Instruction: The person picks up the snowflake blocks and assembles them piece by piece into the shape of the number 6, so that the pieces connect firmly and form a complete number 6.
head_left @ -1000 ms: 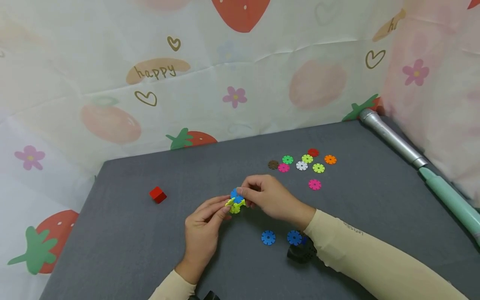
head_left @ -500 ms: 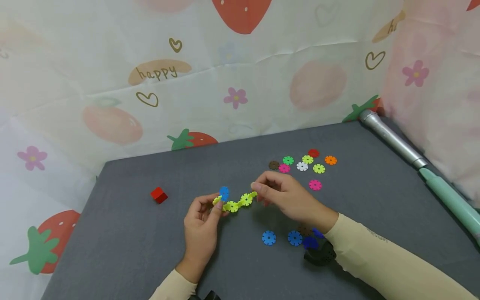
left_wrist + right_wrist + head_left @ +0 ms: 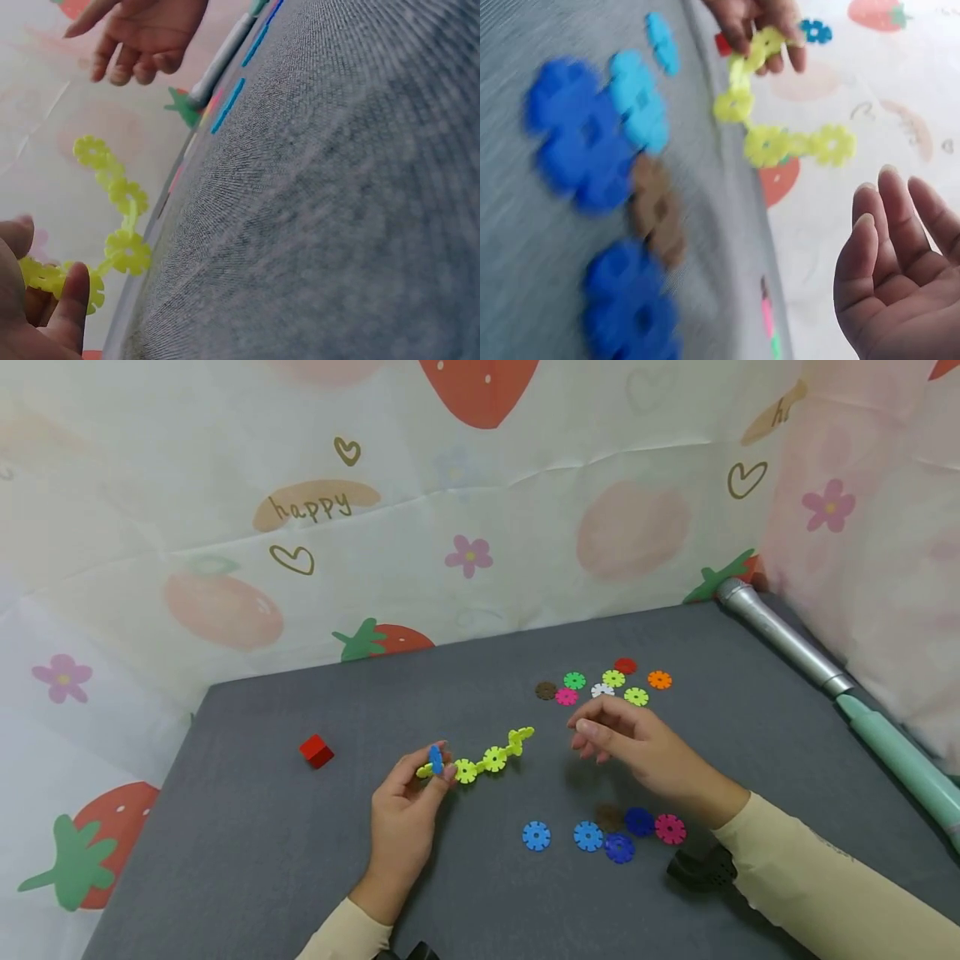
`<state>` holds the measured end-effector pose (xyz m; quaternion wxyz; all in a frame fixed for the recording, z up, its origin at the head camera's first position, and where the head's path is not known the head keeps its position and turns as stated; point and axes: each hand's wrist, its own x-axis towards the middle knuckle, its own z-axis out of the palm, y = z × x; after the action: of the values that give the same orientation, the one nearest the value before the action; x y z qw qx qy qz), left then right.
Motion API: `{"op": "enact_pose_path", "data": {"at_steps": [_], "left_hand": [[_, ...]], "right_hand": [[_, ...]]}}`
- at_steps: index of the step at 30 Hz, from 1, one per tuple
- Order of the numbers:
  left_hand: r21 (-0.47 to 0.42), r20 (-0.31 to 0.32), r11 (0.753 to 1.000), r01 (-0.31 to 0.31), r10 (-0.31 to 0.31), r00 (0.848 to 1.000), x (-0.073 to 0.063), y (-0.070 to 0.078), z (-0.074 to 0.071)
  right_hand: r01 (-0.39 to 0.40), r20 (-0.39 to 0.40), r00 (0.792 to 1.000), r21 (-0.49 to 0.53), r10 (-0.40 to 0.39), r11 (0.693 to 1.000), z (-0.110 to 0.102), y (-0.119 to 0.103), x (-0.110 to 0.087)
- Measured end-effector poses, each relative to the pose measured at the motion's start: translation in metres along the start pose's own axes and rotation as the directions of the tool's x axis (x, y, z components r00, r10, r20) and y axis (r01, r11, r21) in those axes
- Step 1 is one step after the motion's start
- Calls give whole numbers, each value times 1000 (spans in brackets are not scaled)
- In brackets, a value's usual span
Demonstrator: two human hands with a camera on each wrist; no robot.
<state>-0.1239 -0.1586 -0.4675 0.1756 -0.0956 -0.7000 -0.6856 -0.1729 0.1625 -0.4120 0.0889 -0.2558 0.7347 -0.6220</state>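
Hands apart above the worktop [image 3: 247, 843]: the left hand [image 3: 408, 810] pinches one end of a yellow chain [image 3: 495, 760] of slotted discs, a blue disc [image 3: 437, 760] at that end, while the right hand [image 3: 648, 752] holds nothing, its fingers loosely bent, just right of the chain's free tip. That chain zigzags rightward and slightly far, lifted off the worktop. With just one end supported, its joints look the likeliest to fail: a sharp tilt or a knock from the right hand could twist a slot loose and drop pieces. Whether the blue disc is fully seated cannot be told; if it is not, a change of grip could shake it off. Near and right, the light-blue discs [image 3: 588, 836], dark-blue discs [image 3: 619, 848] and brown disc [image 3: 610, 817] lie close together, so a low sweep of the black wrist device [image 3: 701, 868] could scatter them.
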Motion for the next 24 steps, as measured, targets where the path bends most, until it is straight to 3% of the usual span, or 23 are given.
{"op": "enact_pose_path", "data": {"at_steps": [7,11,16,20,24], "left_hand": [[-53,8,999,2,-2,1000,0,0,-1],[-48,-14,999,6,-7,1000,-1,1,-1],[-42,-35,999,15,-17,999,-1,3,0],[-20,-32,1000,-5,4,999,-1,3,-1],[-5,-30,1000,-1,1,1000,-1,3,-1]], "right_hand": [[-22,53,998,-9,22,1000,-7,19,-10],[-24,147,989,-23,27,999,0,32,-11],[-14,265,963,-110,43,994,15,39,-11],[44,311,950,-237,33,971,25,39,-11],[127,340,941,-367,6,922,35,39,-12]]}}
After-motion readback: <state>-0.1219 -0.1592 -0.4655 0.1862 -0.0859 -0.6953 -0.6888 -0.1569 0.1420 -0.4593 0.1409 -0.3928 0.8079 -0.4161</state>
